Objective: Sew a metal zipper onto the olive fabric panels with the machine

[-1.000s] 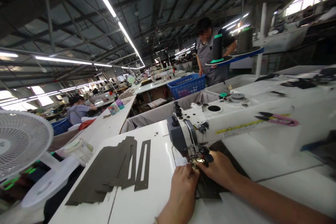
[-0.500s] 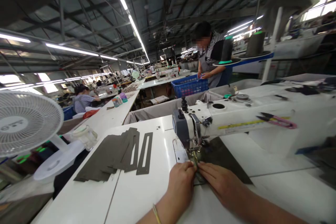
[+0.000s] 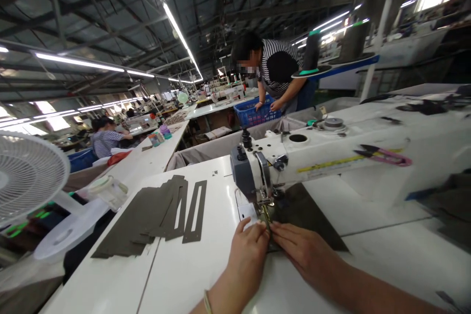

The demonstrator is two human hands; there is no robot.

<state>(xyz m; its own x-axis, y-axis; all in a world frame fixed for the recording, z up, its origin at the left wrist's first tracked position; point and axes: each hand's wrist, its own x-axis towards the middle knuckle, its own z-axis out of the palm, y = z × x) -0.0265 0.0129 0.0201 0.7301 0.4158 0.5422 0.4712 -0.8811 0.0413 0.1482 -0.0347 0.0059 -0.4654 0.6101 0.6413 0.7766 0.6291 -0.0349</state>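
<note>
A dark grey-green fabric panel [image 3: 307,213] lies under the head of a white sewing machine [image 3: 253,171], its far corner spread out to the right of the needle. Close in front of the presser foot [image 3: 265,202], my left hand [image 3: 247,250] pinches the panel's near edge, with its index finger raised. My right hand [image 3: 307,251] lies on the fabric beside it, fingers stretched out and pressing down, the thumb hidden. A narrow strip with a yellowish shine [image 3: 266,214] runs between the fingertips towards the needle; its kind is unclear.
Stacked grey-green cut pieces [image 3: 136,216] and a slotted piece [image 3: 195,212] lie on the left of the table. A white fan [image 3: 29,176] stands further left. Pink-handled snips [image 3: 384,155] rest against the machine arm. Beyond, a person [image 3: 279,68] bends over a blue basket [image 3: 253,113].
My view has shifted slightly right. My left index finger has lifted from the fabric, while my right hand stays pressed there. The person beyond has bent lower, hands at the basket.
</note>
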